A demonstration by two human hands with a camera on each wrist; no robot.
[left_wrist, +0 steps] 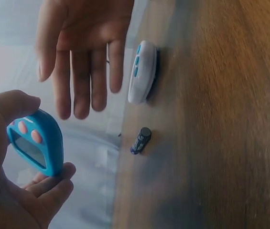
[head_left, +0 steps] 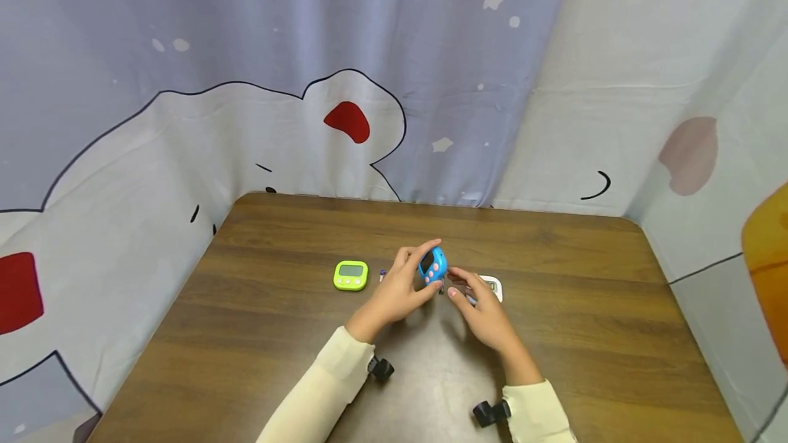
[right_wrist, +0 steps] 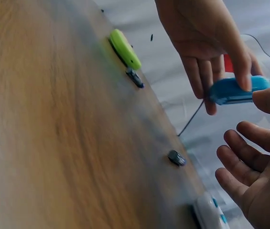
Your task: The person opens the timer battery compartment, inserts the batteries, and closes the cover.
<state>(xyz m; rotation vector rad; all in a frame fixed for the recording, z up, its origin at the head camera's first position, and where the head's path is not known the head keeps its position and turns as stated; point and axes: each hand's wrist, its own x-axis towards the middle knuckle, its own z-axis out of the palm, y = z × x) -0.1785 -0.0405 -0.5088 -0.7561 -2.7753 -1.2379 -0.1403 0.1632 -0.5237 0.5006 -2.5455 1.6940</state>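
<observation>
My left hand holds a blue digital timer above the table, pinching it by opposite edges between thumb and fingers. Its small screen and pink buttons show in the left wrist view. Close on the right is my right hand, its fingers loosely extended and nothing gripped. In the right wrist view the right thumb overlaps the edge of the blue timer. Below the hands a small dark battery lies on the table. Partly behind the right hand sits a white timer with blue buttons.
Left of the hands a lime-green timer lies on the wooden table. A second small battery is beside it. Printed curtains hang behind the table's back edge and along its sides.
</observation>
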